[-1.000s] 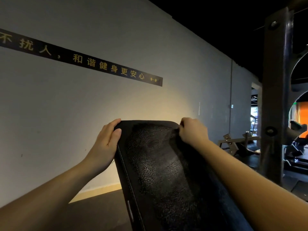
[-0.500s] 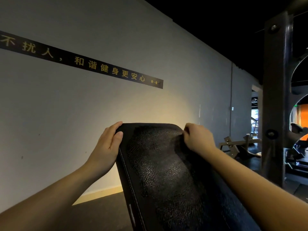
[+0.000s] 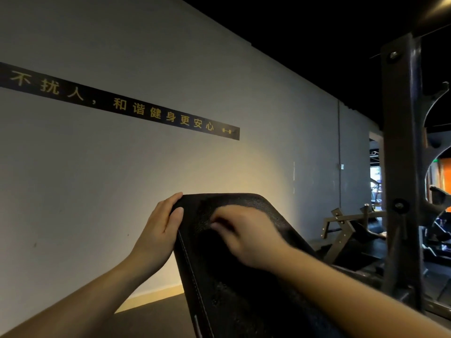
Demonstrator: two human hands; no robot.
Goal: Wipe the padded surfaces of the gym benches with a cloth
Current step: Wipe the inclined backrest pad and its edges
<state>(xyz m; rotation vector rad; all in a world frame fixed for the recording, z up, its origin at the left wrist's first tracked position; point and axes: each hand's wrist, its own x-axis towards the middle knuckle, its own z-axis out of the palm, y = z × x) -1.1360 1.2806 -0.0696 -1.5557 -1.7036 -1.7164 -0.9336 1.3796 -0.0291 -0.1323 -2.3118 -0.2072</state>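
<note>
Wall (image 3: pixel 122 191), grey, filled the left and centre of the frame, crossed by a black lettered strip (image 3: pixel 146 111). A black bench pad (image 3: pixel 219 289) rose tilted from bottom centre. The left hand (image 3: pixel 158 230) gripped the pad's upper left corner. The right hand (image 3: pixel 246 235), blurred, lay on the pad's face just beside it; whether it clutched anything could not be told.

Above left hand (image 3: pixel 158 230) and right hand (image 3: pixel 246 237): open air past top edge of bench pad (image 3: pixel 231 293). Left of left hand: open gap, then wall (image 3: pixel 85 191). Right of right hand: open stretch, then low metal frame (image 3: pixel 341 223) and tall steel upright (image 3: pixel 402 154).
</note>
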